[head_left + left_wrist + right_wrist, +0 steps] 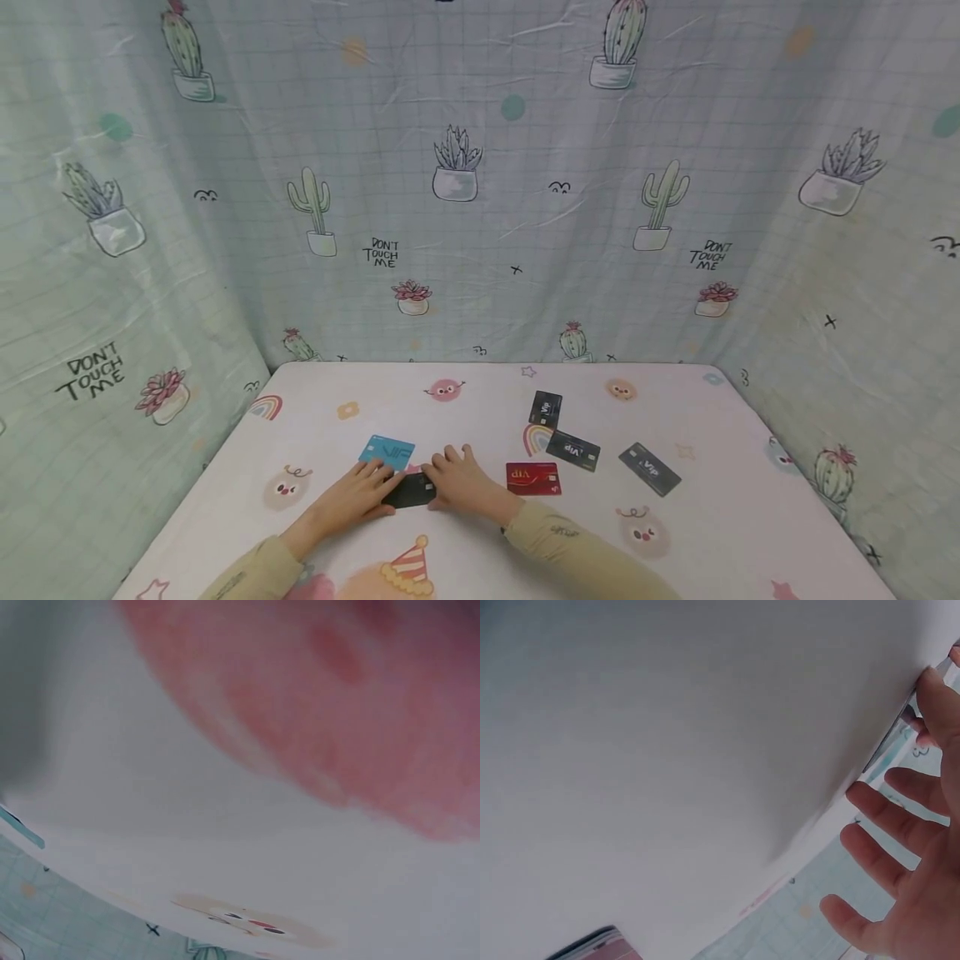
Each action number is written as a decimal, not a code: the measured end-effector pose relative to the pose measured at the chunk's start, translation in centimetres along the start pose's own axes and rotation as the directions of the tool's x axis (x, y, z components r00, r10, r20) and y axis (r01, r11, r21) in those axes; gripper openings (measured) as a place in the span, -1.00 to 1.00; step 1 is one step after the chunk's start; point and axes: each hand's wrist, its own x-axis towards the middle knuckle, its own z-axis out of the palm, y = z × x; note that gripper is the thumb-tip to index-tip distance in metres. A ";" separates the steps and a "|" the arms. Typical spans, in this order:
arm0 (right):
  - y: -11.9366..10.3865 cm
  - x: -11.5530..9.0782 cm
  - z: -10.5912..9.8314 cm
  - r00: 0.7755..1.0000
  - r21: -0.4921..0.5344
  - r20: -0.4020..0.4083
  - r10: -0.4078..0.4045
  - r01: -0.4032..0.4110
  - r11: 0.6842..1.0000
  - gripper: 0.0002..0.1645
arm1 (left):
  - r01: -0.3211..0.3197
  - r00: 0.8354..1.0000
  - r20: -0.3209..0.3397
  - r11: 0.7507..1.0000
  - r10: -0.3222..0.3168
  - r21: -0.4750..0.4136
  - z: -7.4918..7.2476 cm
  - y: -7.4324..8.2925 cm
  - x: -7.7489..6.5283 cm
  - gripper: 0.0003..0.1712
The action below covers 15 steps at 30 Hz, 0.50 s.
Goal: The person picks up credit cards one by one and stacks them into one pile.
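- Head view: two hands meet over one black card, set left of centre on the table.
- Left hand (352, 498): thumb and forefinger grip the left end of the black card (408, 492); the other fingertips overlap the near edge of the blue card (387, 450). Contact with the blue card cannot be confirmed.
- Right hand (463, 483): thumb and forefinger grip the card's right end at opposite long edges; remaining fingers extended and spread.
- Black card orientation: long axis across the table, left to right, right end angled slightly away from the person; chip at the right end.
- Card count: six. One black in the hands, one blue just beyond it, one red, three dark.
- Red card (533, 479): right of the right hand, long axis left to right.
- Three dark cards: upper card (545, 409), long axis pointing away from the person; middle card (573, 450) and right-hand card (649, 468), both slanting toward the person at their right ends.
- Right wrist view: exposes the right palm and all five digits, plus one pinkish card corner at lower left.
- Left wrist view: shows a blurred pink print on the table cover (150, 795) at close range.
- Surround: patterned curtain (525, 317) behind the table.
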 end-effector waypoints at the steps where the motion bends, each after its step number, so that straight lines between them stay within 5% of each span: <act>1: 0.0 0.0 0.1 1.000 -0.005 0.001 0.000 0.000 1.000 -0.31 | -0.005 1.000 -0.012 1.000 0.005 0.000 0.0 0.0 0.1 -0.41; 15: -0.4 0.8 0.9 1.000 -0.092 -0.020 -0.004 0.002 0.996 -0.25 | 0.009 1.000 0.025 1.000 -0.009 0.004 0.5 0.1 0.3 -0.35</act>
